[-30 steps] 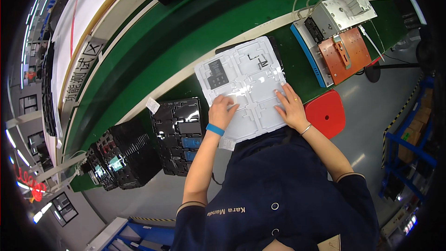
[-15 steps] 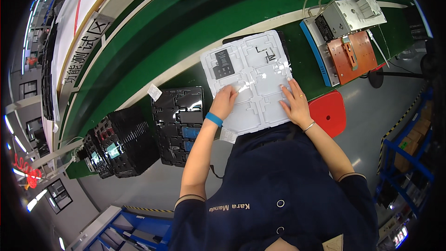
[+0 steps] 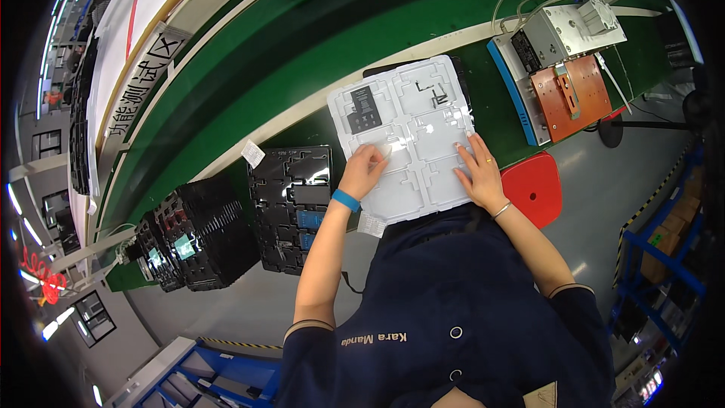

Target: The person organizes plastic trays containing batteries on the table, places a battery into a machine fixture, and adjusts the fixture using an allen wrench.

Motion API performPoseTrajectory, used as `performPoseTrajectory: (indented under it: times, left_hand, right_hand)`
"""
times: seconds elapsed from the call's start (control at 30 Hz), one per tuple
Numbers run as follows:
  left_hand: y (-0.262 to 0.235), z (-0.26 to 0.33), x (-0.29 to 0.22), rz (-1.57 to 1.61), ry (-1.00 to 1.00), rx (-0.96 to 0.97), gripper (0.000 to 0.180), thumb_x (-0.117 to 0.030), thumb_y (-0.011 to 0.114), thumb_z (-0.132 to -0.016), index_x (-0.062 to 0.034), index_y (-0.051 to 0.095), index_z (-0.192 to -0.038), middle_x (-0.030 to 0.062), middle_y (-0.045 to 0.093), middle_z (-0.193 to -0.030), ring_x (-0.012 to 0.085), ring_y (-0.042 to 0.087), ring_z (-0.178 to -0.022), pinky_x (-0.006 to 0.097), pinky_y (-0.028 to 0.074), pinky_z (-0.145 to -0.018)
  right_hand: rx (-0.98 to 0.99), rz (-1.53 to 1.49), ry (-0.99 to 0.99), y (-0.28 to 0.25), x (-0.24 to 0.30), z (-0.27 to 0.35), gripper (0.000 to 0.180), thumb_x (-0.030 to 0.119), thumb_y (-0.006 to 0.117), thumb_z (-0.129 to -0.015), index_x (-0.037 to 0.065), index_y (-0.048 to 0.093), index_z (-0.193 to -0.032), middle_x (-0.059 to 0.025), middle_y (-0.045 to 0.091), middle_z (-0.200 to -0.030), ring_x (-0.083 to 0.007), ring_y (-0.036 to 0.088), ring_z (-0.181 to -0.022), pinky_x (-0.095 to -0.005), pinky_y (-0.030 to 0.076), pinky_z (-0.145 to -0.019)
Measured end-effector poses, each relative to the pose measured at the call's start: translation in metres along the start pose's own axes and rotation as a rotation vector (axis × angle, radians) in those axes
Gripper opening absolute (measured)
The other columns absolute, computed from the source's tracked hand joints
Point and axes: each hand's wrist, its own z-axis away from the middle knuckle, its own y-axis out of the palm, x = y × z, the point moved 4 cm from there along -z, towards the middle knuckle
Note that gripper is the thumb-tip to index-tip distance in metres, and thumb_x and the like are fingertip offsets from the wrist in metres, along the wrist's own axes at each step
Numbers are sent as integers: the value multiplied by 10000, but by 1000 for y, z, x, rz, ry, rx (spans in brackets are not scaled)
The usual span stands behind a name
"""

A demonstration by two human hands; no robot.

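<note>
A white plastic tray with moulded compartments lies in front of me, its near edge by my waist. My left hand is over its left middle compartment, thumb and fingers drawn together in a pinch; a small pale, glossy bit shows at the fingertips, too unclear to name. My right hand rests with fingers spread on the tray's right edge. A flat black battery-like pack sits in the far left compartment. Several small dark bracket-like parts lie in the far right one.
Left of the tray is a black moulded tray with blue and dark pieces, and beyond it a stack of black trays. A metal fixture with an orange-brown plate stands at the right on the green bench. A red stool is nearby.
The whole view has shifted slightly. My left hand has drawn back a little to the left, still pinched; my right hand stays on the tray's edge.
</note>
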Motion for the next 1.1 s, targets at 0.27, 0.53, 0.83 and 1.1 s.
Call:
performPoseTrajectory:
  times: [0.27, 0.53, 0.83, 1.1]
  left_hand:
    - [-24, 8, -13, -124, 35, -32, 287, -116, 724, -663, -19, 482, -783, 110, 515, -797, 267, 533, -704, 337, 461, -635]
    - [-5, 17, -15, -231, 101, -200, 228, -185, 737, -651, -61, 576, -754, 52, 552, -716, 239, 548, -697, 343, 390, -622]
    - [10, 25, -15, -302, 224, -305, 117, -95, 690, -698, -66, 586, -653, 29, 487, -572, 199, 509, -555, 318, 361, -548]
    - [2, 17, -7, 73, 92, -241, 97, -20, 631, -742, -8, 537, -723, 80, 483, -679, 171, 483, -591, 257, 395, -561]
  right_hand:
    - [5, 6, 2, 0, -1, 0, 482, 203, 607, -795, 72, 464, -1236, -201, 327, -1342, -358, 306, -1260, -420, 314, -990]
    - [-1, -3, -3, 0, 1, -1, 482, 191, 611, -791, 71, 465, -1235, -205, 330, -1338, -365, 308, -1256, -420, 318, -988]
    - [-4, -5, -7, 0, 0, 0, 485, 188, 615, -788, 70, 466, -1234, -205, 336, -1333, -368, 316, -1250, -424, 327, -979]
    - [-4, -16, -7, 1, 0, 0, 487, 186, 616, -781, 73, 465, -1230, -206, 340, -1328, -371, 320, -1246, -428, 322, -979]
